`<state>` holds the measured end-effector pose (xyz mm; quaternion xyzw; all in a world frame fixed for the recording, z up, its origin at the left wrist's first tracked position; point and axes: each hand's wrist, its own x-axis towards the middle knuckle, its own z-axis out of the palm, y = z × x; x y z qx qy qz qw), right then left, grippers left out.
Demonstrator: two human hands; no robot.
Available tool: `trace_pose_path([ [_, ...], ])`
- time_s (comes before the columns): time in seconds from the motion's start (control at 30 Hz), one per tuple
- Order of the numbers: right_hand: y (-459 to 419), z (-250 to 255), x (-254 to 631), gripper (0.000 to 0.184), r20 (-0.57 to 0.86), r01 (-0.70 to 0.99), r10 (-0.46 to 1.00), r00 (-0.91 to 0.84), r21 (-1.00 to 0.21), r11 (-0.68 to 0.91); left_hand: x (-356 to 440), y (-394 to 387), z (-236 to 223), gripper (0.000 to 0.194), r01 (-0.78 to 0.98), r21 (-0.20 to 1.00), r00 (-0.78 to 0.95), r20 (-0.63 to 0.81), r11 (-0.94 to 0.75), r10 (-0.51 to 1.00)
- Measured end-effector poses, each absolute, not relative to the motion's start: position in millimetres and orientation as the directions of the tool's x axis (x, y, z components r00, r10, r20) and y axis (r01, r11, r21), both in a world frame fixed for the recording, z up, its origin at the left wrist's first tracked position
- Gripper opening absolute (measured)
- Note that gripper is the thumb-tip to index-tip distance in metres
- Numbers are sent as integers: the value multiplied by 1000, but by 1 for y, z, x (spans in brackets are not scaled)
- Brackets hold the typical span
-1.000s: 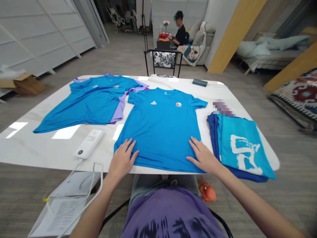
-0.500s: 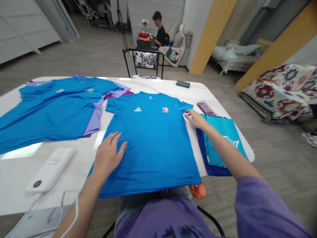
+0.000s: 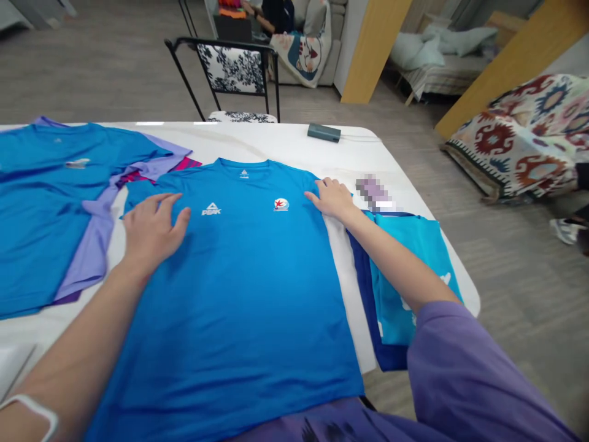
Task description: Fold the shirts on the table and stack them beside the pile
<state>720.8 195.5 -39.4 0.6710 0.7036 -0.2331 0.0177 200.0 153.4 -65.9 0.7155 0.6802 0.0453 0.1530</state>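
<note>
A blue T-shirt (image 3: 248,294) lies spread flat, front up, on the white table (image 3: 276,138), collar toward the far side and hem at my lap. My left hand (image 3: 154,230) is over its left sleeve and shoulder, fingers apart; whether it touches the cloth I cannot tell. On the right shoulder and sleeve rests my right hand (image 3: 331,197), fingers spread and palm down. Neither hand grips anything. The chest carries a white logo and a round red-and-white badge.
More shirts, blue (image 3: 50,209) over lilac (image 3: 92,245), lie at left. Folded turquoise cloth (image 3: 409,245) on dark blue cloth (image 3: 363,276) sits at right. Behind are a pixelated phone (image 3: 373,191), a dark case (image 3: 324,132) and a chair (image 3: 234,70). A person (image 3: 271,15) sits beyond.
My left hand has moved up the shirt from its lower left side to the left shoulder. My right hand has shifted inward onto the right shoulder. The view has tilted down and closer.
</note>
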Motion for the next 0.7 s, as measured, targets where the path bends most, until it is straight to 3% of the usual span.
trace_pose_path([
  [0.1,209,-70,713,114,-387,911,918,-82,-403,-88,215,223,-90,82,957,289,110,-241,-37,964],
  [0.17,218,-83,715,125,-418,906,907,-51,-402,-135,222,250,-105,88,960,279,108,-290,-24,951],
  [0.27,233,-85,724,137,-514,950,857,38,-248,-191,229,268,-120,98,958,287,93,-327,5,941],
  [0.4,248,-63,725,124,-596,991,799,80,-43,-130,235,263,-117,102,938,345,83,-351,46,933],
  [0.53,224,-27,689,108,-471,1000,882,-4,2,5,228,214,-86,91,927,374,79,-287,36,955],
  [0.7,110,25,622,101,-353,950,882,-312,-132,283,200,62,-25,85,921,381,44,-312,82,949],
])
